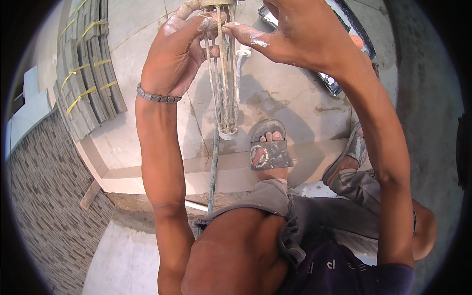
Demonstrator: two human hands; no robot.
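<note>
The person holds a mixing paddle [225, 73] up in front of the camera, its cage of thin, plaster-crusted metal rods hanging down from the top edge of the view to a ring at the bottom, above the tiled floor [275, 98]. A long thin shaft runs on downward from the ring, past the step edge toward the person's knee.

The left hand [179, 54] comes up from the lower edge, a metal bracelet [157, 96] on its wrist. Its fingers [204, 22] are curled shut around the upper rods of the paddle, smeared white. The right hand [290, 34] reaches in from the right; its thumb and forefinger pinch closed on a rod near the top of the cage, just beside the left hand's fingertips, and are also streaked with white.

Below the paddle, the person's foot in a grey sandal [268, 147] rests on the tiles near the step; a second sandal [351, 152] shows further right. A dark tray [344, 44] with a pale rim lies on the floor behind the right forearm. To the left, bundles of grey tiles [88, 73] tied with yellow straps are stacked on the floor, well apart from the hands. A wall of small mottled stone [49, 196] fills the lower left.
</note>
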